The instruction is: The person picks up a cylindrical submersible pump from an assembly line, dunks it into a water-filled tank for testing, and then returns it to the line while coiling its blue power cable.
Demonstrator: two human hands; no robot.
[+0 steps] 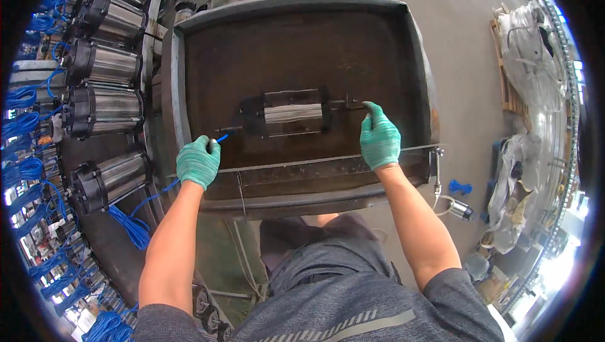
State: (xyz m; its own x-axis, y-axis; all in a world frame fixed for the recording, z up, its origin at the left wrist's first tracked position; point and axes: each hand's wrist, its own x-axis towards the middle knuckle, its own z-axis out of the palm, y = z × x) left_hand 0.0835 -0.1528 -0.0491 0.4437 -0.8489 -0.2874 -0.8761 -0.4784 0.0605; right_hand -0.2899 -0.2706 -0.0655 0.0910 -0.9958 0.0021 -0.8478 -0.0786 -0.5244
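A cylindrical motor with a shiny metal body and black end caps lies sideways in a dark metal tank. It appears to sit in murky brown liquid. My left hand, in a green knitted glove, is closed around a blue cable left of the motor. The cable's end points toward a dark fitting on the motor's left side. My right hand, gloved alike, has its fingertips at the end of a thin metal fitting that sticks out from the motor's right end, and they look pinched on it.
Several similar motors with blue cables line a bench on the left. A coiled blue cable hangs beside the tank. At the tank's right front corner stands a metal rod with a small cylinder. Plastic-wrapped goods stand at right.
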